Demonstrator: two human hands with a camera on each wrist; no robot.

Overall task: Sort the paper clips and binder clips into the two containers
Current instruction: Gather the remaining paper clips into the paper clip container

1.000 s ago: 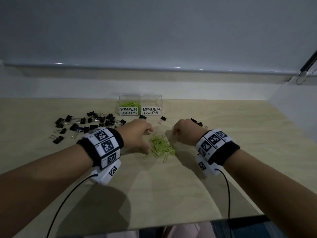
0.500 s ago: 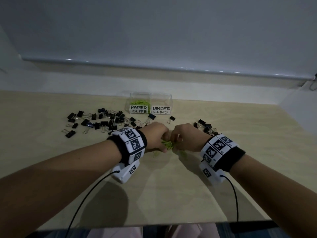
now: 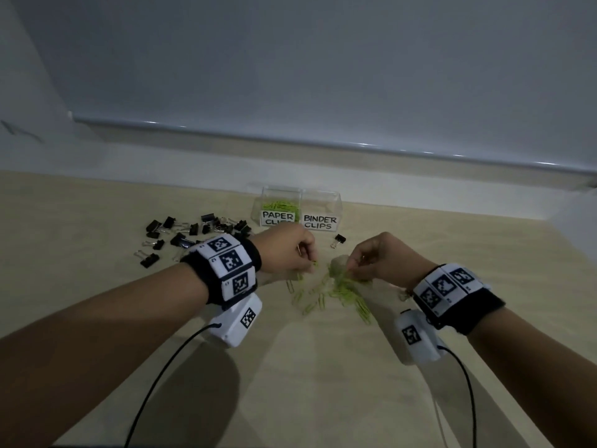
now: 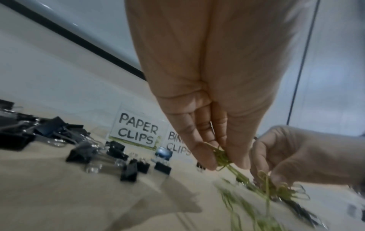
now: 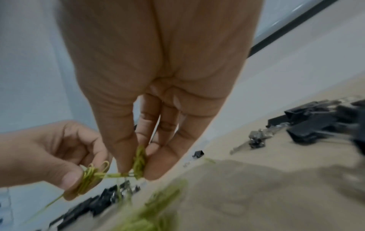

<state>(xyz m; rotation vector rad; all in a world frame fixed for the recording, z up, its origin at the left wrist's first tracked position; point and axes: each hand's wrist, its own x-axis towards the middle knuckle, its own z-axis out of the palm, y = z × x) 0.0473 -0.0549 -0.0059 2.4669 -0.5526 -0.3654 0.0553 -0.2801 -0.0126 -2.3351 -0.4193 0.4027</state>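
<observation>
The left hand (image 3: 287, 253) pinches a small bunch of green paper clips (image 4: 221, 156) between thumb and fingertips, held just above the table (image 3: 323, 383). Just to its right, the right hand (image 3: 381, 257) pinches a second bunch (image 5: 139, 162); a strand of linked clips runs between the two hands. Beneath and between them more loose green clips (image 3: 339, 292) lie scattered. Beyond the hands stand two clear containers side by side, PAPER CLIPS (image 3: 277, 218), partly filled with green clips, and BINDER CLIPS (image 3: 320, 221). Black binder clips (image 3: 181, 234) lie spread left of the left hand, and one (image 3: 340, 238) lies just before the containers.
</observation>
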